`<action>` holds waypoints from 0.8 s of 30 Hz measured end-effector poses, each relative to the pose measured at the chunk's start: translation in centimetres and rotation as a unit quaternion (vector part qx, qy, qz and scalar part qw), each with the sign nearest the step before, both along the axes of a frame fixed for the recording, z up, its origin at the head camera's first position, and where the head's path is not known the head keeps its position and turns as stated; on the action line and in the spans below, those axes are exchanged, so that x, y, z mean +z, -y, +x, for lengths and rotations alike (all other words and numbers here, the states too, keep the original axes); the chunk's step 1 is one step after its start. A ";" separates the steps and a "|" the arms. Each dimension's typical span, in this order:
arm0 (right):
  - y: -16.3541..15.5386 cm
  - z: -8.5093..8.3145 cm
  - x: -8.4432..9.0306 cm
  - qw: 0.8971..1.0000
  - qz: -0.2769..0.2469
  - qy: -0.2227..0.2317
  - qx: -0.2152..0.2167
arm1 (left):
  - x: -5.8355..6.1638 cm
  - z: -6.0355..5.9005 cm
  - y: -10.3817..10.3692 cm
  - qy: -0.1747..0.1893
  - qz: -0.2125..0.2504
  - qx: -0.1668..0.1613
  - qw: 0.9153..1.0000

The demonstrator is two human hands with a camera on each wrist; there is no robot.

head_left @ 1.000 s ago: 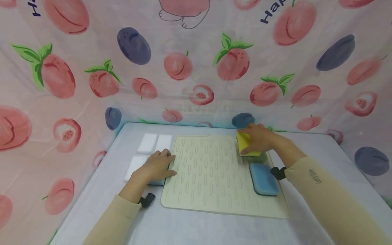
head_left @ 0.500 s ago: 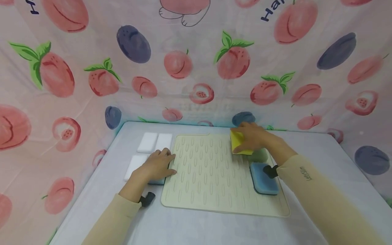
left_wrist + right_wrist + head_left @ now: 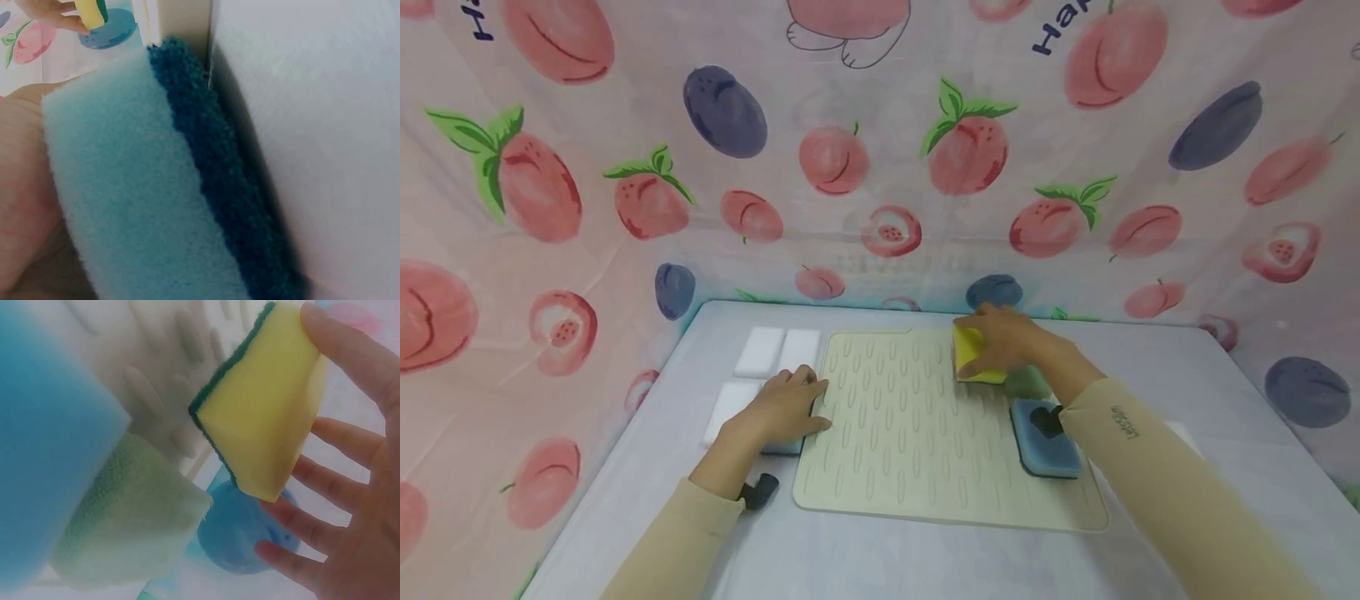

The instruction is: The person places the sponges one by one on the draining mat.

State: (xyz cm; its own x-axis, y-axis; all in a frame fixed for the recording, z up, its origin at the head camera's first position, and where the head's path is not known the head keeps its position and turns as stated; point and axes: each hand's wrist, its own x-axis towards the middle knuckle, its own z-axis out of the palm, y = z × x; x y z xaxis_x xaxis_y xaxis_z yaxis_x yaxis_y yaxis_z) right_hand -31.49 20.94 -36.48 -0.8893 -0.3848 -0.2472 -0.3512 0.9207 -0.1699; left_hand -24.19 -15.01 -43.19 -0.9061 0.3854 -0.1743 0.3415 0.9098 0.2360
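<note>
My right hand grips a yellow sponge with a green scouring side, at the far right part of a cream ribbed mat. Whether that sponge touches the mat, I cannot tell. Just beside it lies a pale green sponge, partly behind the right wrist in the head view. A blue sponge with a dark underside lies nearer on the mat. At the mat's left edge my left hand rests over another blue sponge, dark scourer down on the table; its fingertips are hidden in the left wrist view.
Several white foam pads lie left of the mat, one partly under the left hand. A white corner shows behind the right sleeve. A fruit-print cloth hangs behind the white table.
My right hand has moved left along the mat's far side with the yellow sponge, showing more of the green sponge. The left hand stays over the blue sponge.
</note>
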 end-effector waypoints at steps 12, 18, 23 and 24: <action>0.8 -0.2 -1.1 1.000 0.011 0.021 -0.010 | -0.1 0.1 0.0 0.001 0.005 0.000 1.000; 0.8 -0.2 -1.3 0.999 0.014 0.031 -0.018 | 0.1 0.1 -0.1 0.000 0.003 -0.001 1.000; 0.7 -0.4 -1.6 0.999 0.018 0.033 -0.019 | 0.2 0.1 0.0 -0.003 0.003 0.001 1.000; 0.7 -0.5 -1.7 0.999 0.018 0.034 -0.021 | 0.2 0.1 -0.1 -0.003 0.004 0.000 1.000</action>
